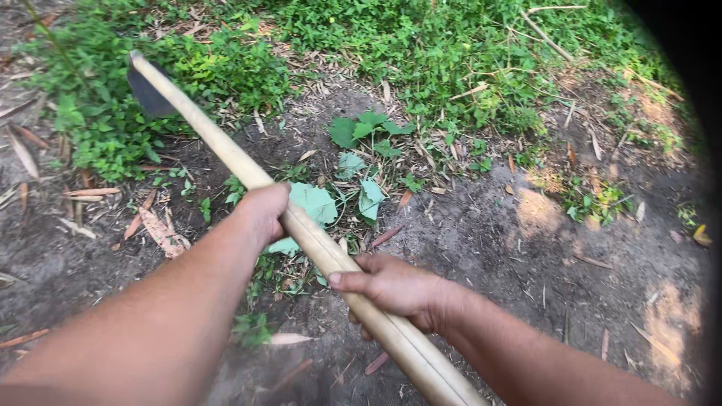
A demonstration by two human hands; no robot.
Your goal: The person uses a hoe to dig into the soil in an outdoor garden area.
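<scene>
Both hands, left hand (259, 210) farther and right hand (391, 286) nearer, are clamped on the wooden hoe handle (226, 146) (its dark blade (147, 94) is raised far left), so a loose grip could let it twist.

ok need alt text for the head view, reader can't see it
Seen from above, two bare hands grip a long pale wooden hoe handle held over bare soil: the left hand further up the shaft, the right hand nearer the body. The dark blade hangs above green weeds, with broad leaves and dry leaf litter below.
</scene>
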